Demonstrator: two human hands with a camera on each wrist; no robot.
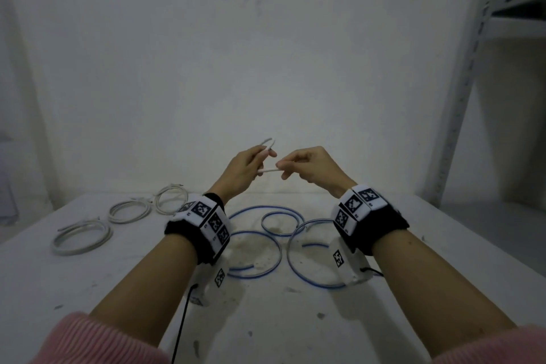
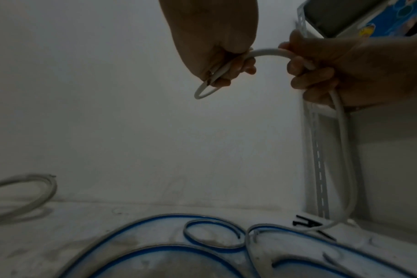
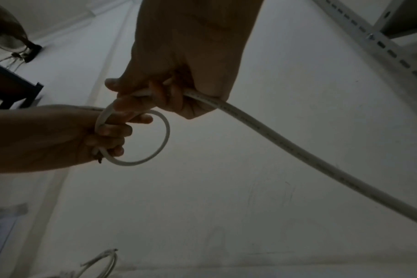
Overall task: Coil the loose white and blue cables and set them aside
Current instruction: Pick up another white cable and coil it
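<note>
Both hands are raised above the table, holding one white cable (image 1: 269, 170). My left hand (image 1: 251, 167) grips a small first loop (image 3: 155, 148) of it, the cut end (image 3: 99, 159) sticking out below the fingers. My right hand (image 1: 307, 168) grips the cable (image 2: 269, 52) a short way along; the rest of the white cable (image 3: 298, 152) hangs down from it to the table. Loose blue cables (image 1: 257, 254) lie in curls on the table beneath the hands. Three coiled white cables (image 1: 81, 236) lie at the left.
The white table (image 1: 295, 319) is scuffed and stained, and a plain wall stands close behind it. A perforated metal shelf upright (image 1: 466, 83) rises at the right. Pink sleeves show at the bottom edge.
</note>
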